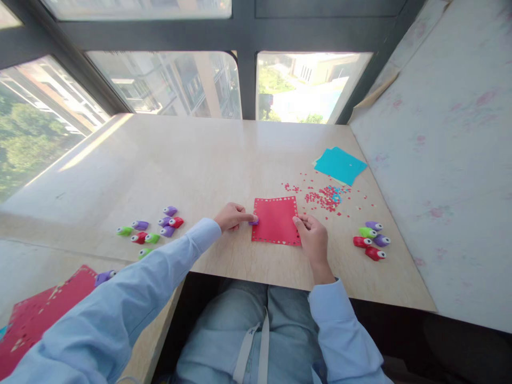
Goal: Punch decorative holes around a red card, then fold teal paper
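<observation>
A square of red paper (276, 221) lies in front of me, with small shapes punched along its edges. On its left edge sits a purple craft punch (253, 220), partly covered by my left hand (232, 216), whose thumb presses on it and whose fingers are curled. My right hand (314, 234) pinches the paper's right edge between thumb and fingers. Small punched-out confetti pieces (323, 198), mostly red with some blue, are scattered beyond the paper to the right.
Several purple, red and green punches (165, 221) stand at the left; more punches (372, 241) stand at the right. Blue paper sheets (340, 165) lie at the back right. Punched red paper (52, 304) lies at the lower left. A papered wall (448, 160) borders the table's right side; windows (168, 82) are behind.
</observation>
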`<state>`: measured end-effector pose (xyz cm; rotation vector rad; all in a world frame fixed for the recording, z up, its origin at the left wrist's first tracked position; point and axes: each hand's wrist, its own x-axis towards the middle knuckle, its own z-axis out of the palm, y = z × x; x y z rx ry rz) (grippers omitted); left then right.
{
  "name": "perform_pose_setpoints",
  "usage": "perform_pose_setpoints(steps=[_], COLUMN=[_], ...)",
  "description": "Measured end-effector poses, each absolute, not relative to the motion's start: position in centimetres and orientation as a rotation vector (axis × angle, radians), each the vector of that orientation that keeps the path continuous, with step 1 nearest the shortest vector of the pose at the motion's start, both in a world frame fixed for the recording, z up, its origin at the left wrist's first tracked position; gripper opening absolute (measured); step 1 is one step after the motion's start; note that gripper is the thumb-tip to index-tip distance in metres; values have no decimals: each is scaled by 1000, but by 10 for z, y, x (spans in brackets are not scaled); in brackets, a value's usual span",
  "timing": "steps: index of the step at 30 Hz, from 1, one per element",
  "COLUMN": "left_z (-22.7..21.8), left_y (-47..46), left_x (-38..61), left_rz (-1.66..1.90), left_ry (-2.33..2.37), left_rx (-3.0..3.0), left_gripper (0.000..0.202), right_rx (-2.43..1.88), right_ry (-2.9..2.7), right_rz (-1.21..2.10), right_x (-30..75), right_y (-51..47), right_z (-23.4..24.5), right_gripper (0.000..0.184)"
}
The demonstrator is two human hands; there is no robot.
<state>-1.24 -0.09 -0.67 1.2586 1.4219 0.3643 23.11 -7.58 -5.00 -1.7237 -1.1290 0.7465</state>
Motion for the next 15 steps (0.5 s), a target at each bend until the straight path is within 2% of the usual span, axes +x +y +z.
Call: perform_pose_setpoints(steps=[8, 15], left_z=[-7, -13], left_y=[7, 3], left_x=[-20, -22], left_rz=[185, 307], left_ry=[1391, 1325], left_rx=[1354, 1340], left_gripper=[59, 58], right_rx=[-1695, -1650], right_ry=[-1126, -1112], right_rz=[682, 599], right_x=[232, 233], right_y=[-77, -80], right_z=[-54, -56], right_gripper=[37, 39])
